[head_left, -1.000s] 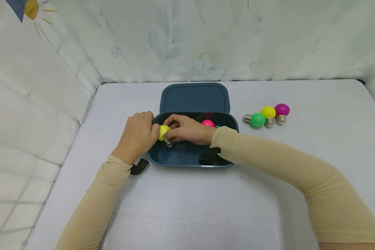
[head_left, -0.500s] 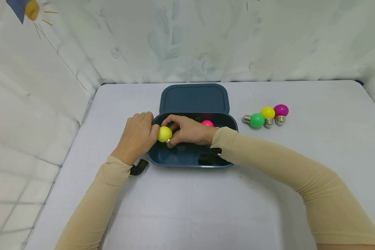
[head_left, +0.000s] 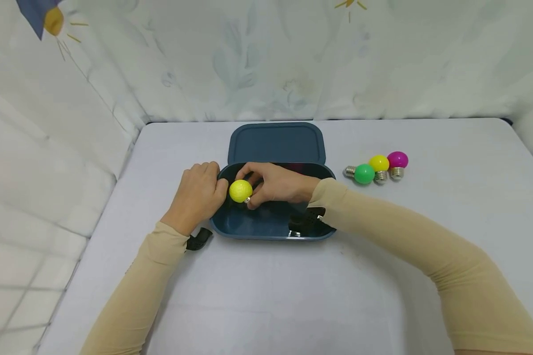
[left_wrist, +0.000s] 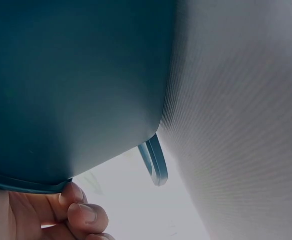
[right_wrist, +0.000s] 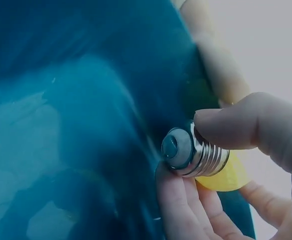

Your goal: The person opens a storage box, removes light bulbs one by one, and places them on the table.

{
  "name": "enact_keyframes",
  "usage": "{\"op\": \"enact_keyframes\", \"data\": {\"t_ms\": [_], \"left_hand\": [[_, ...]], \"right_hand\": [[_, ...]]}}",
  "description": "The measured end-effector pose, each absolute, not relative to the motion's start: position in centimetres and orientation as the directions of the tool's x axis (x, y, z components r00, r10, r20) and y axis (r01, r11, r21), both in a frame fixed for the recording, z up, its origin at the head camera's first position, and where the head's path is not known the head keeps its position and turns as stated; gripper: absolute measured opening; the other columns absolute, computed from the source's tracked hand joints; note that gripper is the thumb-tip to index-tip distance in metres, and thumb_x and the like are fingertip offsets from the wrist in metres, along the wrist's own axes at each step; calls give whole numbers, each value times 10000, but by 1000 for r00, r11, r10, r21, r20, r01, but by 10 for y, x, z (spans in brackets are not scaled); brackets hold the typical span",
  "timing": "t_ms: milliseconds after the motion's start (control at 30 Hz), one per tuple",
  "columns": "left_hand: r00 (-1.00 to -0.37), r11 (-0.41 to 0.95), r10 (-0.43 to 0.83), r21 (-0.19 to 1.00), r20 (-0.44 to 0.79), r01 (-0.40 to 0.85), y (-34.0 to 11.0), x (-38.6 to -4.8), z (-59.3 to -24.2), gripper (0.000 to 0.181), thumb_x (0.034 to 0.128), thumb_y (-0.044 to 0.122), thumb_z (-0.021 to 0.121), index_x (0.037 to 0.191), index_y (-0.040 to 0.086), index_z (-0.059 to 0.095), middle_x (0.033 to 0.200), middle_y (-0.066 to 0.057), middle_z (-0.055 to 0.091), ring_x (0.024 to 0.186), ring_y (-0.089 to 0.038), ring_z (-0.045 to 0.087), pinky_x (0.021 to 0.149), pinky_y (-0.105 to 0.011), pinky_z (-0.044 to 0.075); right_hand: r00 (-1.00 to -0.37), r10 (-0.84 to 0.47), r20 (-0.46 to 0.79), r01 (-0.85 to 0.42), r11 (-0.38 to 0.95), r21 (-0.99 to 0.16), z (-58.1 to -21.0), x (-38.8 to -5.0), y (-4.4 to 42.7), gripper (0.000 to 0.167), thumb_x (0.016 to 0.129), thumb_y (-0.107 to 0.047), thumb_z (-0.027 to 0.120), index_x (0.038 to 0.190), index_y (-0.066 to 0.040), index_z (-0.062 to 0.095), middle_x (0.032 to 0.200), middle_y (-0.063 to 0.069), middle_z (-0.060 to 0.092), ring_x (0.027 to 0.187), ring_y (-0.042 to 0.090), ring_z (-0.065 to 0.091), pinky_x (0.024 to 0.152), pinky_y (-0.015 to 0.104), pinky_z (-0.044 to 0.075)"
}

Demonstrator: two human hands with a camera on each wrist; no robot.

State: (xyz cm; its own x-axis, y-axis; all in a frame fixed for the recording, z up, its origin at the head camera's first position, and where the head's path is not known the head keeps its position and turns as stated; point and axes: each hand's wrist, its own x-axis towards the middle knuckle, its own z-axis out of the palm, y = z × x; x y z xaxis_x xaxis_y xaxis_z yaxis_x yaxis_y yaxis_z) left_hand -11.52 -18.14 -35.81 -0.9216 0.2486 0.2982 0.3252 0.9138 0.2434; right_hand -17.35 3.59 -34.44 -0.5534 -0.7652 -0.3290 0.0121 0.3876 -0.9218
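My right hand (head_left: 277, 185) pinches a yellow light bulb (head_left: 241, 191) by its metal screw base (right_wrist: 206, 156), over the left part of a dark blue box (head_left: 266, 235). The thumb lies on one side of the base and the fingers on the other. At the box's left end, my left hand (head_left: 198, 195) grips the rim. In the left wrist view, the fingertips (left_wrist: 85, 214) curl at the rim, beside the box's outer wall (left_wrist: 80, 85). My right forearm and hand hide part of the box's inside.
Behind the box lies its blue lid (head_left: 276, 143). To the right on the white table (head_left: 275, 296), a green bulb (head_left: 364, 174), another yellow bulb (head_left: 379, 162) and a purple bulb (head_left: 398, 159) lie close together. A curtain wall (head_left: 266, 64) stands behind the table.
The yellow bulb has come away from the left hand, rising and moving slightly right with my right hand. The pink bulb seen earlier in the box is now hidden. My left hand keeps its hold.
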Motion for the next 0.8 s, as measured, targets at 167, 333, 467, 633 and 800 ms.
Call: {"op": "enact_keyframes", "data": {"t_ms": [167,333,467,633,800], "left_hand": [[-929,919,240,242,282,311,-181,-115,-357,204,930,112,433,751,22,472,645,-85,387,581,-292,411,574,-353,287],[-941,928,232,233,248,290,-181,-115,-357,202,949,129,449,789,13,491,667,-104,429,618,-310,446,600,-379,326],[-942,930,234,227,239,289,-181,-116,-357,209,951,133,442,787,11,487,666,-108,427,614,-310,444,593,-375,322],[-939,928,237,230,248,294,-182,-116,-357,221,947,136,432,765,19,474,654,-101,410,595,-298,431,574,-357,300],[-937,923,235,241,259,299,-182,-116,-358,224,947,131,432,753,25,463,646,-94,397,587,-297,420,572,-353,292]], "right_hand": [[-538,-788,-299,41,330,-943,-335,-171,39,583,834,-12,780,1346,-157,540,1287,149,609,1023,255,749,950,344,584],[-542,-808,-229,37,249,-968,-324,-168,46,572,842,-11,765,1350,-153,543,1296,148,609,1073,347,740,956,372,596],[-549,-815,-183,34,197,-980,-316,-165,52,567,837,-24,773,1344,-149,550,1289,151,612,1113,410,720,965,386,596],[-552,-820,-152,2,180,-984,-311,-161,59,553,836,-57,782,1329,-180,562,1278,130,626,1053,322,744,956,386,602],[-539,-833,-121,-36,166,-985,-305,-158,66,561,837,-78,784,1335,-197,556,1291,108,626,1018,285,742,948,395,603]]}}
